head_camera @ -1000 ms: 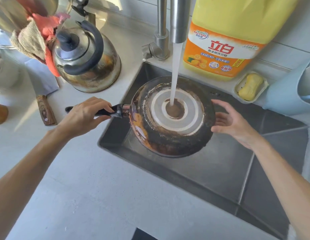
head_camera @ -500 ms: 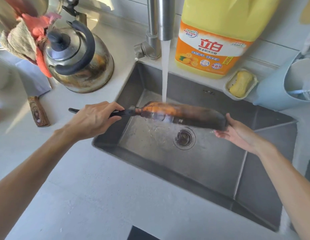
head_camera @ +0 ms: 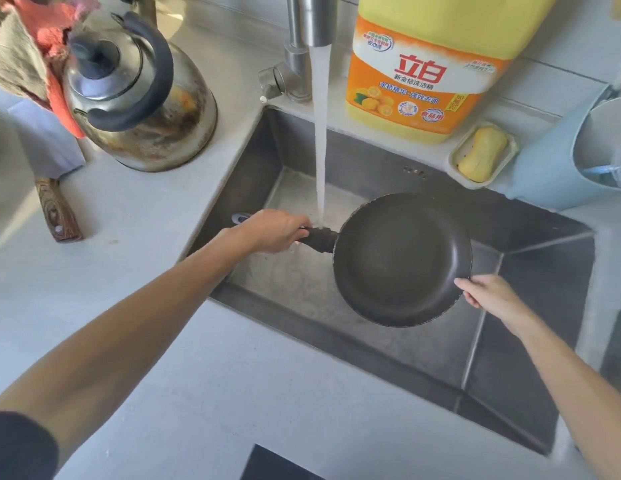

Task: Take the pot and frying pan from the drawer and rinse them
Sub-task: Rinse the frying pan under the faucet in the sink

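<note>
A: Black frying pan (head_camera: 402,261), head view, the only one. It is inside up, level, and held over the sink (head_camera: 510,358), off the basin floor.
B: Grips?
A: Left hand (head_camera: 274,232) is wrapped round the pan's handle, fingers curled tight. Right hand (head_camera: 489,292) pinches the rim on the side opposite the handle, one digit on top and the rest tucked under.
B: Water?
A: Tap (head_camera: 311,22) at the sink's back edge is running. The stream (head_camera: 321,133) hits the handle where it joins the pan, just beside the left hand.
B: Around the sink?
A: Steel kettle (head_camera: 139,95) sits on the counter left of the sink, with a wooden knife handle (head_camera: 58,211) further left. Yellow detergent jug (head_camera: 423,71) stands behind the sink. Soap bar (head_camera: 480,154) lies in its dish at the back rim, and a blue container (head_camera: 544,168) is at the back right corner.
</note>
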A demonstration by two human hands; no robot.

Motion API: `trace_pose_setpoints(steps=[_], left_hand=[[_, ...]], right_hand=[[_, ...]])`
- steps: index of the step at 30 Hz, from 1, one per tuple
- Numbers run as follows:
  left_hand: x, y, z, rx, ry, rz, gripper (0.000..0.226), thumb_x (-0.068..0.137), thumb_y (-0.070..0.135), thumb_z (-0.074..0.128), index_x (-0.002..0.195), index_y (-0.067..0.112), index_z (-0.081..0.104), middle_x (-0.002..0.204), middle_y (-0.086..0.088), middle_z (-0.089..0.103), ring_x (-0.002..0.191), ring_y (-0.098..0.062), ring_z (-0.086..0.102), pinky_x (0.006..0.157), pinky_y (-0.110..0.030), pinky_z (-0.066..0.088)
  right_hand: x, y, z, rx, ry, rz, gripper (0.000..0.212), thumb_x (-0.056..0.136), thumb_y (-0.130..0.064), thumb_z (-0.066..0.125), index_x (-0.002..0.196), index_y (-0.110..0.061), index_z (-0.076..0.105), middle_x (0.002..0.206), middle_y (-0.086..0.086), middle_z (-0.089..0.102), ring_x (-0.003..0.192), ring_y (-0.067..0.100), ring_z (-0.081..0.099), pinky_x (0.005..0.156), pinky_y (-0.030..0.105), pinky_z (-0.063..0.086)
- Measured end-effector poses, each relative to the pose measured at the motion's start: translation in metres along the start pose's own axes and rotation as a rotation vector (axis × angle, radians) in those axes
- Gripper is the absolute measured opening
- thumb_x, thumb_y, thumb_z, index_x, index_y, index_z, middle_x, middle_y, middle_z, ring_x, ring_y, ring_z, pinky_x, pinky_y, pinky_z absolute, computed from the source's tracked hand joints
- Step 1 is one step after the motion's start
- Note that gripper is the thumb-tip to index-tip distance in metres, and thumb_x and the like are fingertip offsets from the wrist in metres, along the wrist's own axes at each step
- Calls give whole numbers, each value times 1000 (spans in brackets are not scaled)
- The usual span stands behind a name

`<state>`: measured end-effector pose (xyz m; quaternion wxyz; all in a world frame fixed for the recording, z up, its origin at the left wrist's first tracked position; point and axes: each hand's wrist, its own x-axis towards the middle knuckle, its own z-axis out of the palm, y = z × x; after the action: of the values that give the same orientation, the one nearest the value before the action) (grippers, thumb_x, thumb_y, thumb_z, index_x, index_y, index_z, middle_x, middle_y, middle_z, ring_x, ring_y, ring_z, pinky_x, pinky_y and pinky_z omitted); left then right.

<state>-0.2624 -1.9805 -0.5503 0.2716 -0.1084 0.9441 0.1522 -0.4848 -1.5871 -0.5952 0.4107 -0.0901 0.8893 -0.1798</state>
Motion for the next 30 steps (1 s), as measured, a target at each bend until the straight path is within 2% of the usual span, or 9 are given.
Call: trace_pose_setpoints(steps=[3, 7, 11, 17, 20, 24, 26, 28, 30], left_hand=[[23, 2, 20, -26, -34, -63, 37, 111, 32, 35, 141, 17, 51, 129, -15, 66, 113, -38, 63, 87, -43, 47], [41, -1, 42, -95, -96, -154, 36, 111, 29, 35, 140, 13, 49, 132, -17, 64, 114, -38, 61, 93, -46, 49], [43, -11, 66, -124, -178, -237, 35, 110, 24, 36, 141, 12, 48, 133, -17, 63, 115, -37, 61, 90, -44, 48], [45, -23, 89, -110, -284, -333, 28, 107, 17, 41, 134, 12, 49, 109, -10, 63, 87, -27, 57, 69, -35, 39], [49, -25, 98, -119, -361, -367, 28, 106, 15, 42, 132, 9, 51, 106, -10, 61, 87, -28, 57, 71, -35, 40], [50, -24, 90, -134, -398, -364, 29, 106, 15, 42, 130, 7, 55, 109, -11, 61, 93, -31, 59, 74, -37, 45], [44, -23, 81, -101, -350, -336, 34, 106, 24, 45, 135, 10, 56, 126, -11, 60, 108, -33, 62, 83, -38, 48], [31, -24, 62, -186, -192, -338, 40, 105, 37, 47, 141, 22, 54, 140, -2, 58, 125, -28, 60, 97, -42, 47], [14, -28, 38, -409, 118, -358, 33, 102, 46, 50, 132, 35, 60, 125, 15, 67, 115, -13, 64, 95, -39, 48]], right_hand=[[16, 1, 11, -17, 45, 26, 47, 97, -33, 57, 56, -12, 50, 52, 4, 51, 58, 24, 47, 65, 35, 34], [42, -4, 19, -64, 33, 26, 50, 101, -35, 54, 58, -11, 48, 56, 4, 51, 59, 24, 48, 64, 34, 33], [69, -20, 28, -113, 6, 14, 49, 104, -35, 52, 61, -11, 48, 63, 6, 53, 64, 25, 50, 63, 35, 33], [94, -49, 53, -213, -54, 35, 49, 106, -36, 50, 66, -9, 56, 73, 15, 63, 80, 31, 60, 71, 37, 41], [102, -55, 64, -226, -52, 67, 48, 106, -37, 47, 89, 1, 72, 102, 22, 73, 100, 36, 64, 84, 37, 46], [100, -55, 64, -191, -60, 87, 51, 105, -43, 49, 98, 1, 74, 104, 21, 74, 104, 37, 65, 87, 38, 48], [92, -50, 60, -159, -73, 74, 49, 103, -48, 52, 98, -5, 76, 103, 17, 75, 104, 36, 68, 89, 38, 49], [80, -43, 55, -111, -60, 52, 38, 101, -50, 55, 93, -20, 78, 95, 9, 73, 102, 31, 66, 88, 37, 45], [67, -31, 51, -41, -17, 41, 41, 100, -47, 58, 65, -25, 63, 69, 1, 61, 83, 26, 59, 78, 36, 40]])
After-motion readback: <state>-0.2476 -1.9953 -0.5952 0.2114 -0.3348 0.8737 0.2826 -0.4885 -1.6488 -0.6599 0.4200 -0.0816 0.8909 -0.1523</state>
